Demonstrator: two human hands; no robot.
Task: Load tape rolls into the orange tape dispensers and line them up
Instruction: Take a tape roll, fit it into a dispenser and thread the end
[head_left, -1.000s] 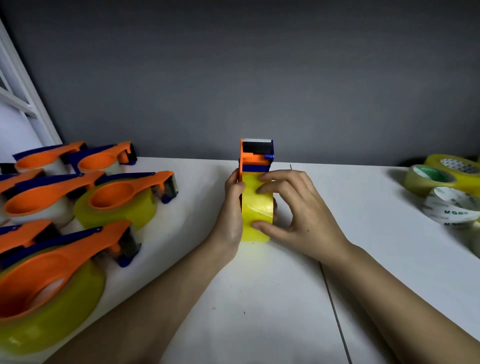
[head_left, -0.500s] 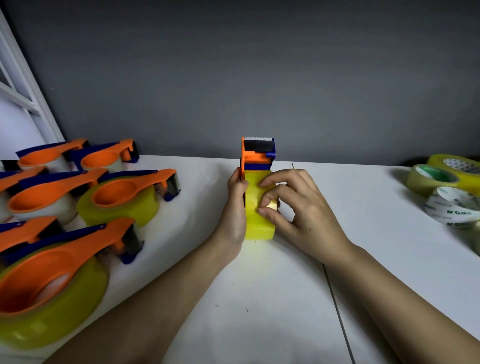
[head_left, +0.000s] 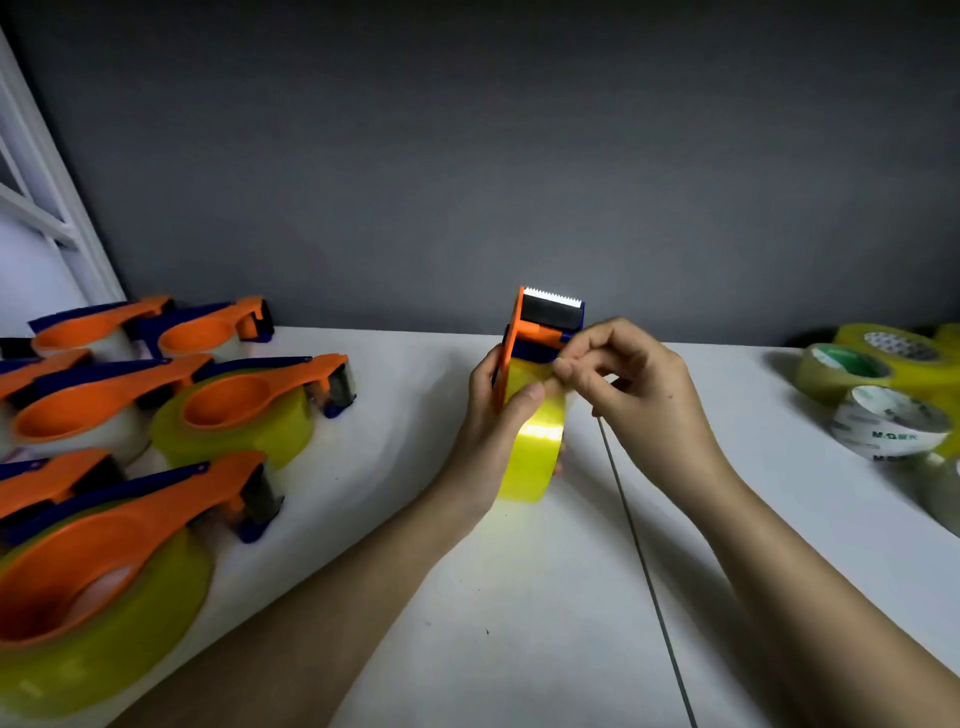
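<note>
Dispenser held upright at table centre, just in front of the grey wall. Orange side plate faces left; dark blue frame; black roller under a toothed metal blade at the top edge. Yellow translucent roll sits in it, edge-on to the camera, with a bright glare band across its outer face. Cannot tell whether the roll's bottom touches the table or is held just above it.

Left hand: fingers curled round the roll and the orange plate from the left, thumb pressed on the roll's face.

Right hand: fingers curled, thumb and forefinger pinching at the top of the roll, just below the blue frame. The tape end itself is too clear to make out.

Left side of table: loaded dispensers lying flat in rough rows, orange handles up, blade ends pointing right. Some hold yellow rolls, others clear or whitish ones.

Right side: loose rolls clustered and partly stacked, yellowish and clear, one with a white printed core.

A dark seam runs down the table under the right wrist.
</note>
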